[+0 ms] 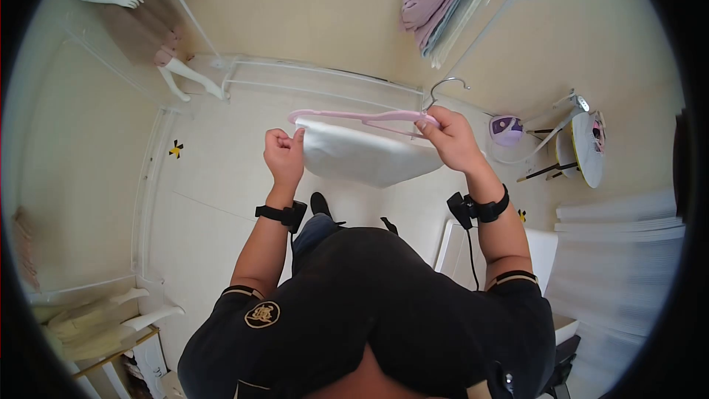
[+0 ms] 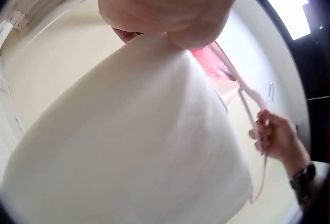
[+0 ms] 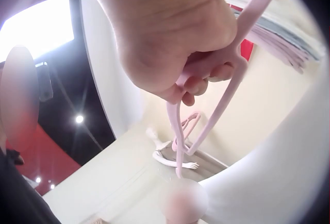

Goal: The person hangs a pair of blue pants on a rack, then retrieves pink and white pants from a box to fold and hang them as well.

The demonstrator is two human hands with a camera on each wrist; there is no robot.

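In the head view, my right hand (image 1: 452, 139) grips a pink clothes hanger (image 1: 354, 114) just below its metal hook. The hanger reaches left, level, toward my other hand. A smooth white cloth (image 1: 369, 157) hangs below and along the hanger. My left hand (image 1: 284, 157) pinches its upper left corner between thumb and curled fingers. The left wrist view shows the cloth (image 2: 134, 131) falling in a wide sheet from that pinch. In the right wrist view, fingers wrap the hanger (image 3: 227, 87) at its neck, and the cloth's bulk fills the lower right.
Clothes hang on a rack (image 1: 502, 11) at the upper right. A purple steamer (image 1: 506, 130) stands beside a small round table (image 1: 588, 149). A mannequin in a brown skirt (image 1: 140, 18) is at the upper left, and a low white rail (image 1: 325, 77) runs along the wall.
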